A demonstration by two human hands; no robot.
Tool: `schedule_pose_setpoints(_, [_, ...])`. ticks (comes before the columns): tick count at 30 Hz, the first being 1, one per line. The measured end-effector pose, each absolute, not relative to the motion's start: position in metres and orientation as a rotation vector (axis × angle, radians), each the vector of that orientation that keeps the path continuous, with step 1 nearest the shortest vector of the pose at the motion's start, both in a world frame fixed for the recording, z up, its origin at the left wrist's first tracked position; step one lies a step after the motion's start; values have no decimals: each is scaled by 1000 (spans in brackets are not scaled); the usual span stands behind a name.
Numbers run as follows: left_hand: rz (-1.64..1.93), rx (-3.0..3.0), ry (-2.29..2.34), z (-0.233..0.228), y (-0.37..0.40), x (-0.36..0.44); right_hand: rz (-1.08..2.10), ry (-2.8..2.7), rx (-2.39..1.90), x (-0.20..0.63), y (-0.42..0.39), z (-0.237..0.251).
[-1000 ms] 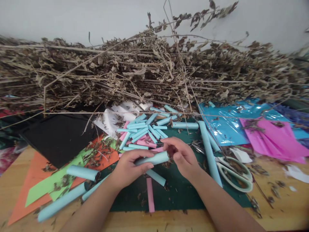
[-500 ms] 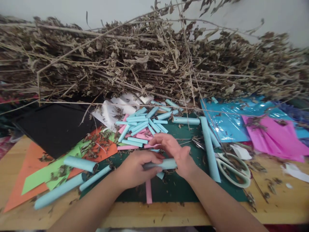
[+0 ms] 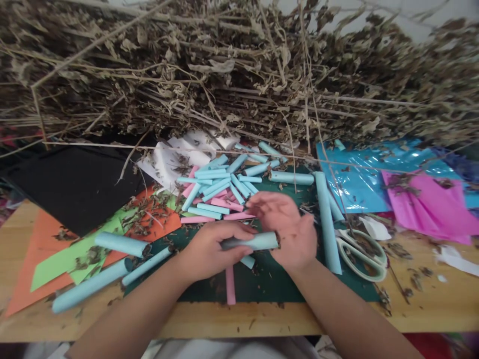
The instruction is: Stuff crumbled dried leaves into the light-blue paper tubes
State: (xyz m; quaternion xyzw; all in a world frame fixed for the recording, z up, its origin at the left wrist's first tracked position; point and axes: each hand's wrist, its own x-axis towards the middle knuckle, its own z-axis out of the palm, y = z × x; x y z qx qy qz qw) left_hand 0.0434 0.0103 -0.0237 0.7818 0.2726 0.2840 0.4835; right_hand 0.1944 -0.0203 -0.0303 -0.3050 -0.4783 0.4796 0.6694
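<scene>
My left hand (image 3: 215, 249) is closed round a light blue paper roll (image 3: 262, 241), thumb and fingers gripping its left part. Dark dried leaf shows at the roll's right end. Beside that end is my right hand (image 3: 290, 232), palm turned up and fingers spread, holding nothing; whether the roll's tip touches the palm I cannot tell. Beyond the hands lies a pile of short blue paper rolls (image 3: 213, 187) mixed with pink paper rolls (image 3: 226, 205). A single pink roll (image 3: 230, 285) rests below the hands on the green cutting mat (image 3: 277, 291).
Scissors (image 3: 362, 254) and a long blue roll (image 3: 328, 224) lie at right, near blue plastic packaging (image 3: 355, 179) and pink paper (image 3: 430, 209). Longer rolls (image 3: 93, 284), orange paper (image 3: 30, 279) and a black sheet (image 3: 75, 184) are at left. Dried stalks (image 3: 224, 75) fill the back.
My right hand has drawn back from the roll's right end and opened, exposing that end. My left hand keeps its hold. The camera view has shifted slightly downward.
</scene>
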Motion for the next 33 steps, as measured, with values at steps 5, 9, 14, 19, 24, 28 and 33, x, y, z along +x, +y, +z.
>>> schedule_pose_setpoints(5, [775, 1543, 878, -26, 15, 39, 850, -1315, -887, 217, -9, -33])
schedule_pose_setpoints(9, [891, 1415, 903, -27, 16, 38, 662, -1736, -1134, 222, -7, -36])
schedule_pose_setpoints(14, [898, 1431, 897, -27, 13, 39, 496, -1732, -1232, 218, -9, -33])
schedule_pose_setpoints(19, [869, 1511, 899, -25, 16, 35, 573, -1680, -1173, 223, -7, -33])
schedule_pose_setpoints(24, [847, 1670, 890, -25, 22, 31, 797, -1551, -1159, 225, -6, -36])
schedule_pose_setpoints(28, [822, 1741, 868, -22, 25, 29, 991, -1486, -1075, 226, -5, -36])
schedule_pose_setpoints(33, [783, 1861, 874, -18, 24, 28, 1112, -1486, -1057, 227, -6, -31])
